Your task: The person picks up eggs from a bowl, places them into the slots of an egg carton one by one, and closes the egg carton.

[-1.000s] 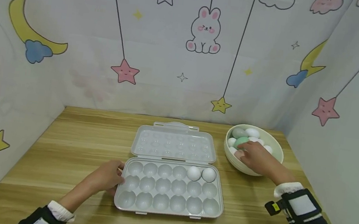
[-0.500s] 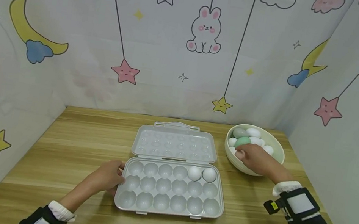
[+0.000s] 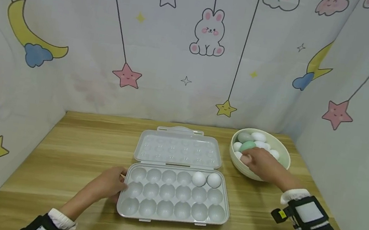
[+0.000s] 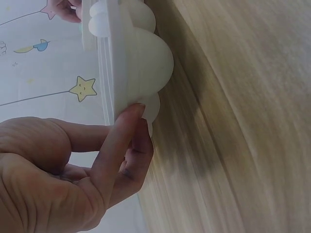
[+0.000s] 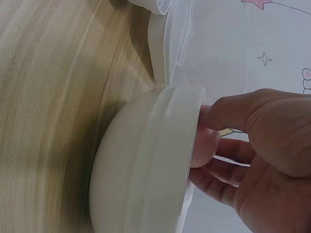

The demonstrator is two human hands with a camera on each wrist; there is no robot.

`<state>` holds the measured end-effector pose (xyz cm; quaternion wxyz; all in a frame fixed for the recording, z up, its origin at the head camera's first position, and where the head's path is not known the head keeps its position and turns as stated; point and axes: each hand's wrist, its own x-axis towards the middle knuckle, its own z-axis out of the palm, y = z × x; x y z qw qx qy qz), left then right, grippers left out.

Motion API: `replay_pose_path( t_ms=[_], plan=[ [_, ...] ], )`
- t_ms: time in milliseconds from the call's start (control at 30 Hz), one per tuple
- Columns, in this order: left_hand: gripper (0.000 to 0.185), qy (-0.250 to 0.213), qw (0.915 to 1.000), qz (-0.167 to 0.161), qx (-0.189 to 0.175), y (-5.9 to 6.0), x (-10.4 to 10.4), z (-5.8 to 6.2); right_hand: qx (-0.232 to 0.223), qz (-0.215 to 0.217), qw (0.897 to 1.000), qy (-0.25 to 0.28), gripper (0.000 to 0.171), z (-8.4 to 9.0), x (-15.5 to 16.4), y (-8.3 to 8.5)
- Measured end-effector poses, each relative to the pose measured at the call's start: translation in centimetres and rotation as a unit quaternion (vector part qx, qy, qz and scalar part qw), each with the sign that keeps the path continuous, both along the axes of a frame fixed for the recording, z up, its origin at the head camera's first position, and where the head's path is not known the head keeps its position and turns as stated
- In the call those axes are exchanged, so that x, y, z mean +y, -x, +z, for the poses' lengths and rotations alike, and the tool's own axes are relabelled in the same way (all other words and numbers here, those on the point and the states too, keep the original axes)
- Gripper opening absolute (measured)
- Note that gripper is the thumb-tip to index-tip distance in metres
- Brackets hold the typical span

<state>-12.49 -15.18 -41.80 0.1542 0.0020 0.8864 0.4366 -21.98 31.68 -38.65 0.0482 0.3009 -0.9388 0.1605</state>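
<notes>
left hand (image 3: 109, 184) pinches smooth plastic tray (image 3: 175, 194); right hand (image 3: 262, 163) grips pale egg (image 5: 204, 145).

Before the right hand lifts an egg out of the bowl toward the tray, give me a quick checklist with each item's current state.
1. Egg tray lid open: ok.
2. Left hand steadying the tray's left edge: ok, fingers pinch the rim.
3. Empty cups free: ok, only two white eggs in the back row.
4. Right hand inside the bowl: ok.
5. Fingers curled round a pale egg: ok.
6. Grip firm enough to lift: cannot tell.
</notes>
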Motion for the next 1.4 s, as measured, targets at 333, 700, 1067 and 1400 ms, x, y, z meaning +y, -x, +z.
replay_pose_path(
  t_ms=[333,700,1067,1400],
  plan=[
    [0.036,0.004,1.0000,-0.001,-0.001,-0.1,0.0,0.1,0.047,-0.038,0.997,0.047,0.036,1.5,0.3,-0.6],
    [0.037,0.003,1.0000,0.003,-0.006,0.1,-0.1,-0.1,0.079,-0.037,0.984,0.157,0.053,4.8,-2.8,-1.7],
    [0.038,0.005,0.9999,0.002,-0.012,0.2,0.0,0.1,0.078,0.046,0.975,0.204,0.048,5.7,-7.6,-3.3],
    [0.038,-0.001,0.9999,0.005,-0.013,0.1,-0.2,-0.2,-0.007,0.078,0.972,0.223,0.046,2.9,-11.7,-3.7]
  ],
)
